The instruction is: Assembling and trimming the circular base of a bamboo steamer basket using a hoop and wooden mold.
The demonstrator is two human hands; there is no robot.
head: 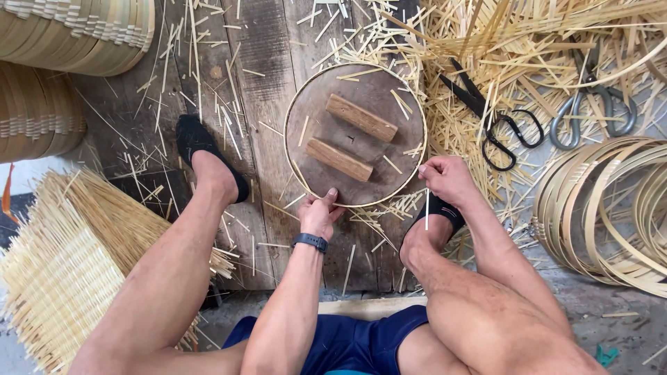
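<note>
A round wooden disc with two wooden blocks fixed on top lies on the plank floor, ringed by a thin bamboo hoop. My left hand, a dark watch on its wrist, pinches the hoop at the disc's near edge. My right hand grips the hoop at the near right edge and holds a thin bamboo sliver that points down. My feet in black shoes rest on either side.
Black scissors and grey shears lie among loose bamboo strips at upper right. Coiled bamboo hoops sit at right. A woven bamboo mat lies at left, stacked baskets at upper left.
</note>
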